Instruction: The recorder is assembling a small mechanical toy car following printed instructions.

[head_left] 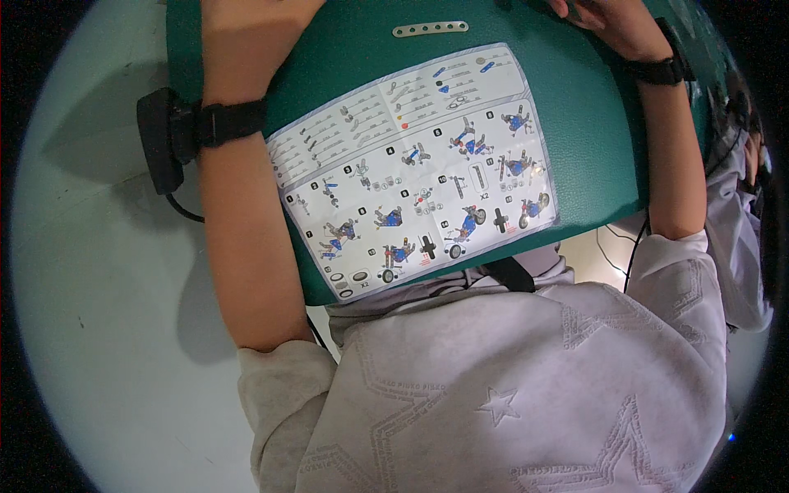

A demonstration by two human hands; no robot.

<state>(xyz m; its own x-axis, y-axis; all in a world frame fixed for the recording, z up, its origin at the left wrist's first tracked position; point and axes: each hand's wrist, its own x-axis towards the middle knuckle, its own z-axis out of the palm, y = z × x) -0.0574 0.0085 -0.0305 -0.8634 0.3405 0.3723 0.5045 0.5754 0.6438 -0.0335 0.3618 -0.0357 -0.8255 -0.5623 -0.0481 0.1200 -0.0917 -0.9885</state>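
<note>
A printed instruction sheet with small assembly pictures lies on a green table right in front of me. Beyond it rests a thin metal strip with holes. My left hand reaches over the far side of the table at the top edge of the picture; its fingers are cut off, so what it holds is hidden. At the top right, my right hand is also partly cut off, with its fingers curled around something dark that I cannot make out. Both wrists wear black bands.
A black device with a cable sits on my left wrist band, hanging over the pale floor. My grey sweatshirt fills the lower picture. Thin cables trail below the table's near edge.
</note>
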